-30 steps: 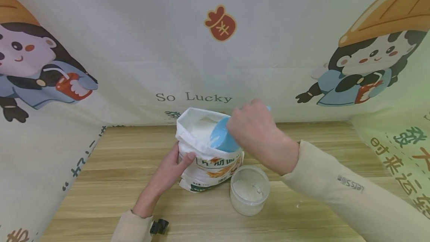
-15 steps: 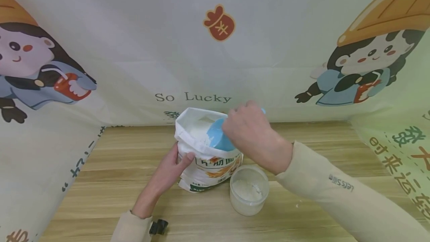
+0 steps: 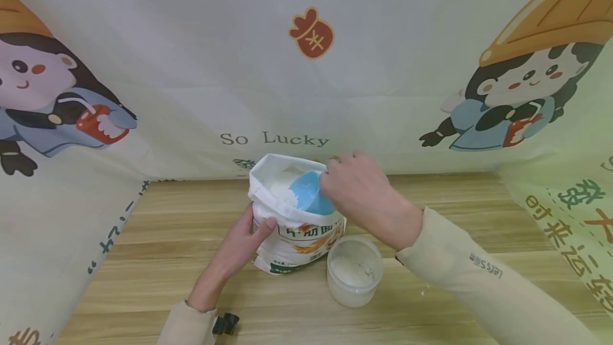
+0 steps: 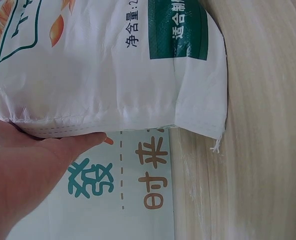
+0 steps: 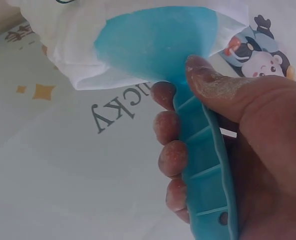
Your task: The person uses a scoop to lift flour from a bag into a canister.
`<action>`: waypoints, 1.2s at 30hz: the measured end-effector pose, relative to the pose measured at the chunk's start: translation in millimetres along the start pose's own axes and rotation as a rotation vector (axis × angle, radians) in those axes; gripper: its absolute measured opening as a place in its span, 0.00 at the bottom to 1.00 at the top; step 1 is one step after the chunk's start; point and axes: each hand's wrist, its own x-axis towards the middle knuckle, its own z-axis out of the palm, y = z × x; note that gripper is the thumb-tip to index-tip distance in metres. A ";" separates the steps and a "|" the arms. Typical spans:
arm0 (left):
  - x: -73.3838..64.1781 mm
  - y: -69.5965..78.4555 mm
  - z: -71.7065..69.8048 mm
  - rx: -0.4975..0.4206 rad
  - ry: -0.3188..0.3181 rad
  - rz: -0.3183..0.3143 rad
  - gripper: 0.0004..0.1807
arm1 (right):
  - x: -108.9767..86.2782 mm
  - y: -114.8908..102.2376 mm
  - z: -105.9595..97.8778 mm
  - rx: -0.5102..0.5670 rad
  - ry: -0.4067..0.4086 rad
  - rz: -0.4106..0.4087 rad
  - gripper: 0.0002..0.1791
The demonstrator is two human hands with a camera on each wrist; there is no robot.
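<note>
A white bag of flour (image 3: 294, 249) stands upright with its mouth open and its rim folded outward. My left hand (image 3: 244, 238) grips the bag's left side, thumb on the front, the other fingers mostly hidden behind it. In the left wrist view, that hand (image 4: 43, 160) lies along the bag's side seam (image 4: 88, 125). My right hand (image 3: 366, 190) holds a light blue scoop (image 3: 308, 193) inside the mouth, its bowl against the white flour (image 3: 282, 188). In the right wrist view, fingers curl round the ribbed scoop handle (image 5: 202, 155), and the thumb shows powder.
A clear round tub (image 3: 354, 294) with white powder in it stands just right of the bag's front on the wooden table (image 3: 191, 260). Close behind the bag hangs a printed white cloth (image 3: 215, 68). A small black object (image 3: 226, 323) sits by the left cuff.
The scoop has shifted left within the bag's mouth, and its bowl has turned to show more of its inside. My right hand has moved slightly left and lower. The left hand keeps its hold.
</note>
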 end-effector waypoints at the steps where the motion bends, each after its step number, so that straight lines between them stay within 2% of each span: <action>1: 0.0 0.2 0.0 0.001 0.001 -0.001 0.33 | -0.5 0.4 0.6 0.007 0.002 -0.001 0.04; 4: -0.2 -0.2 0.1 0.005 0.002 -0.011 0.33 | -1.7 1.4 3.5 0.030 0.010 -0.001 0.04; 10: -0.8 -0.2 -0.2 0.003 0.000 -0.013 0.33 | -4.2 5.5 12.5 0.102 0.001 0.008 0.13; 13: -0.9 -0.3 -0.2 -0.002 -0.005 -0.008 0.33 | -5.8 7.8 15.8 0.136 0.000 0.016 0.14; 36: 0.3 -1.3 0.1 0.000 -0.001 0.003 0.35 | -12.9 8.9 41.7 0.243 0.044 0.026 0.16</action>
